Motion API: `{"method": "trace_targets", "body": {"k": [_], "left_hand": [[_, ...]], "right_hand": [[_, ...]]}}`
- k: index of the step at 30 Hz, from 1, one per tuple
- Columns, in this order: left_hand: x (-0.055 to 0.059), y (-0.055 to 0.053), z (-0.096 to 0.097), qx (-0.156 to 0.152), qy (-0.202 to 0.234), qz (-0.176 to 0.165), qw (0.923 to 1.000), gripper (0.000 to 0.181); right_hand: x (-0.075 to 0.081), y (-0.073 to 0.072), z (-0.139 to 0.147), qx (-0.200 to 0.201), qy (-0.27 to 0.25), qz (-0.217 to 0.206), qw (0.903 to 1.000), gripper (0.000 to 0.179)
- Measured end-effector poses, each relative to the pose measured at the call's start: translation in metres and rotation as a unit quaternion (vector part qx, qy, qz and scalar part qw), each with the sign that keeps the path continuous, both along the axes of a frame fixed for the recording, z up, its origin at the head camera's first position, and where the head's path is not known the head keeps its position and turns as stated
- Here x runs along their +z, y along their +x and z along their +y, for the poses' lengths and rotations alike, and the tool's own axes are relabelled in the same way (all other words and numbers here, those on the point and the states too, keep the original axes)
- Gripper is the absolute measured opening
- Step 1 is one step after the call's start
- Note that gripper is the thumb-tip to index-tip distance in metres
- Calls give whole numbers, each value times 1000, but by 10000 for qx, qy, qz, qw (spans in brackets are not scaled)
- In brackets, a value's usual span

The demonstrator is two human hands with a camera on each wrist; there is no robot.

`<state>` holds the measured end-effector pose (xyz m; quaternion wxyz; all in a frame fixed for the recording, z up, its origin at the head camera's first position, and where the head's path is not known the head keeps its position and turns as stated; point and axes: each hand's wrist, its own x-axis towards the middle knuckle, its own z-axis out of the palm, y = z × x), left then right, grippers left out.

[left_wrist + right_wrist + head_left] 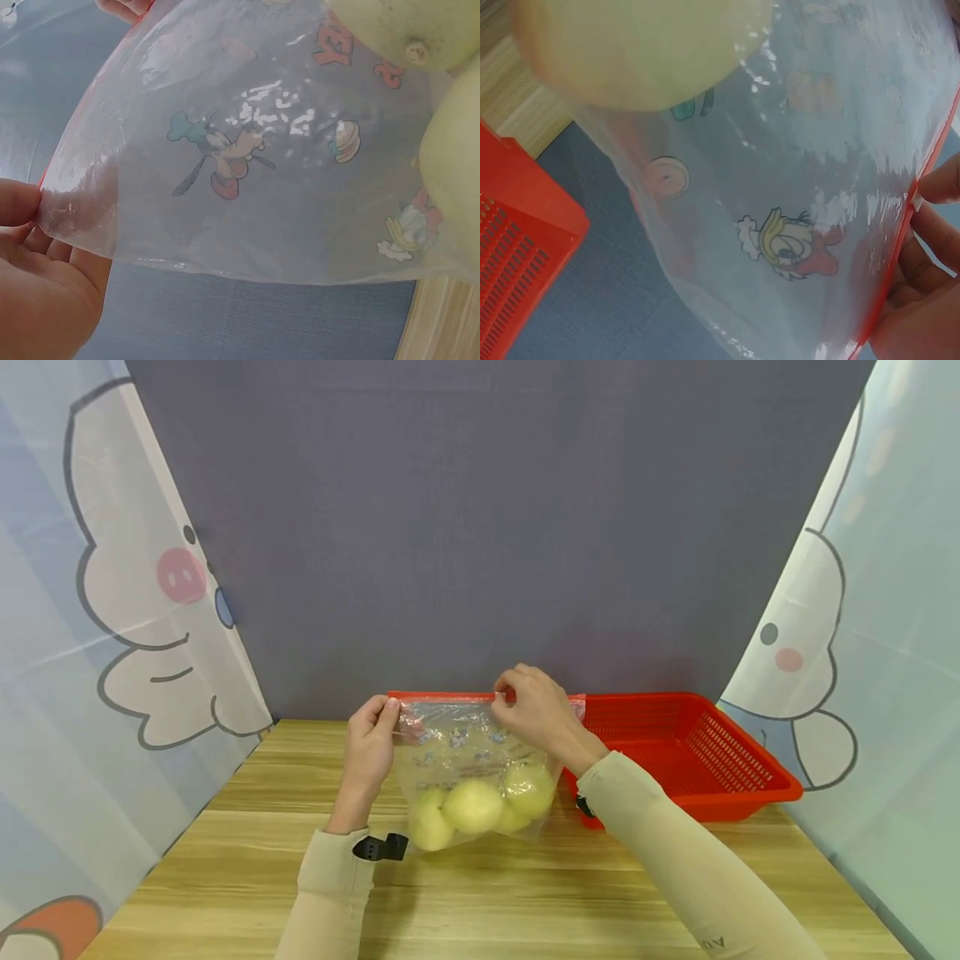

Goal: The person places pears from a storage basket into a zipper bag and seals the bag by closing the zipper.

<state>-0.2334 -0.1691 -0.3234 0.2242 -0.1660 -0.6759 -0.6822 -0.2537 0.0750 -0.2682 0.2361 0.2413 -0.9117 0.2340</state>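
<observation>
A clear zip bag [450, 752] with cartoon prints and a red zip edge [442, 697] hangs upright over the table. Several pale yellow-green round fruits [474, 806] sit in its bottom. My left hand [370, 747] pinches the top left corner between thumb and fingers. Partway along the red edge, right of its middle, my right hand [536, 706] pinches the edge at a small whitish slider [917, 199]. In the left wrist view, the left thumb [16, 202] presses on the bag's corner, and some fingers show through the plastic.
A red plastic basket [738, 794] with slotted walls stands on the right of the wooden table [247, 860], partly behind the right forearm. A dark grey cloth [480, 527] rises behind the table, and cartoon-printed curtains [45, 610] flank both sides.
</observation>
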Motion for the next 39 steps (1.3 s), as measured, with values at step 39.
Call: {"method": "trace_targets", "body": {"k": [39], "left_hand": [[-2, 0, -1, 17, 26, -20, 10000, 34]], "right_hand": [[-2, 1, 16, -152, 19, 33, 9999, 16]]}}
